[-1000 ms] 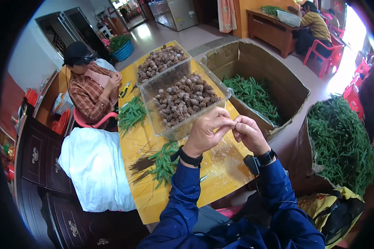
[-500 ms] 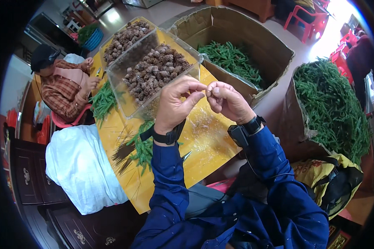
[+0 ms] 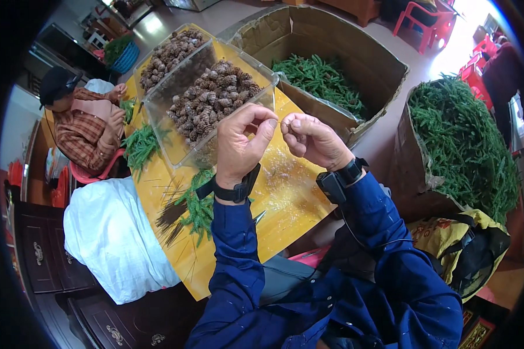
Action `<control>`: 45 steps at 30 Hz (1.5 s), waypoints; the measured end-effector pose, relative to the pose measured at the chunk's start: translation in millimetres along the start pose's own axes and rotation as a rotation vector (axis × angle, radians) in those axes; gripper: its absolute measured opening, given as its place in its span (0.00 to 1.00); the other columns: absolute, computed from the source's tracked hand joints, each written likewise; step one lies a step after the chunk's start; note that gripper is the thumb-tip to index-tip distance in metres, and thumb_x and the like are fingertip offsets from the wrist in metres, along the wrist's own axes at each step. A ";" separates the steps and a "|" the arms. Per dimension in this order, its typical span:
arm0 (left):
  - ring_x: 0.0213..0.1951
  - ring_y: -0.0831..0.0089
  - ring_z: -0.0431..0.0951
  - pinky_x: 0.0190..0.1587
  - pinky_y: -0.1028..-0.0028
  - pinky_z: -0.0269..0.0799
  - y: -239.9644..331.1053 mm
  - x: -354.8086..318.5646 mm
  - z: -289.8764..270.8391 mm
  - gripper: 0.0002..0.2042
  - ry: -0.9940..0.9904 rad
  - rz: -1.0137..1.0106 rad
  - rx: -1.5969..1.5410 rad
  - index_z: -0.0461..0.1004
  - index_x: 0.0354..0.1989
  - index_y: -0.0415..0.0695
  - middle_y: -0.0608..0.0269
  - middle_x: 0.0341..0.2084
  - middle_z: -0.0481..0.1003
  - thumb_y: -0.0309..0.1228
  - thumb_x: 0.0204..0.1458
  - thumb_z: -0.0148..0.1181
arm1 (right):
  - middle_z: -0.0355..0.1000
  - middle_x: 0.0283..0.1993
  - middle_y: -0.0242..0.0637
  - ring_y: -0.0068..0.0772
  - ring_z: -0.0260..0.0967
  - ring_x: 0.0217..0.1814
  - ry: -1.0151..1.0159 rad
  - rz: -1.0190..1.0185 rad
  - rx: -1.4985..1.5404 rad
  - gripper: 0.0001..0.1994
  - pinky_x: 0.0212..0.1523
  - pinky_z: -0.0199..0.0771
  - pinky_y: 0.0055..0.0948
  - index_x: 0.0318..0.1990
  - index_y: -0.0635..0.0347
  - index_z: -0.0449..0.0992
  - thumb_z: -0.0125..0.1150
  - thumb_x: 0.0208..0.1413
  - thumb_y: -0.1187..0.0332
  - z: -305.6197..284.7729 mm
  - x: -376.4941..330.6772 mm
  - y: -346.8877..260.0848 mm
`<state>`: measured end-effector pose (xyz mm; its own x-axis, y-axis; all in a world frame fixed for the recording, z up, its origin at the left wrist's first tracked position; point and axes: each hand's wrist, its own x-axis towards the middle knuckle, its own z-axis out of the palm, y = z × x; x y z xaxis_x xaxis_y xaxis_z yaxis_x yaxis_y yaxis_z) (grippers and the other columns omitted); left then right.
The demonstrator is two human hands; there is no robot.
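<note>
My left hand (image 3: 243, 141) and my right hand (image 3: 313, 139) are raised together over the yellow table (image 3: 291, 203), fingertips nearly meeting. Between them they pinch a small dark piece (image 3: 283, 125), too small to tell what it is. Just beyond the hands stands a clear plastic bin (image 3: 174, 148) full of brown pine cones (image 3: 212, 104). A second clear bin of pine cones (image 3: 169, 53) lies behind it. A bunch of green sprigs (image 3: 198, 203) lies on the table under my left wrist. Both wrists wear black bands.
Another person in a plaid shirt (image 3: 84, 125) sits at the table's far left with green sprigs (image 3: 140, 145). A cardboard box (image 3: 355, 46) and a second box (image 3: 416, 174) at right hold green sprigs. A white sack (image 3: 110, 238) lies at left, a yellow bag (image 3: 466, 232) lower right.
The view has tilted and drawn closer to the table. My hands stay raised together over the table, fingertips working the small piece, now a little lower and nearer the front bin.
</note>
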<state>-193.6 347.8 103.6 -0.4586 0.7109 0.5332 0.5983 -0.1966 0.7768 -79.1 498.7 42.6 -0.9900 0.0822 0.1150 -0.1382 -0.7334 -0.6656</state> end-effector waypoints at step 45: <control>0.28 0.67 0.80 0.30 0.71 0.74 -4.5 -0.6 4.3 0.08 -0.058 0.108 0.313 0.82 0.35 0.45 0.62 0.28 0.77 0.20 0.46 0.67 | 0.77 0.40 0.35 0.14 0.67 0.31 0.017 -0.043 -0.391 0.09 0.32 0.70 0.13 0.49 0.58 0.73 0.55 0.69 0.63 -6.9 -0.4 -11.0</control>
<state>-193.2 351.2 98.3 -0.3487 0.7362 0.5800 0.8182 -0.0627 0.5715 -77.4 511.4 44.8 -0.9829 0.1205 0.1391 -0.1772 -0.4164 -0.8917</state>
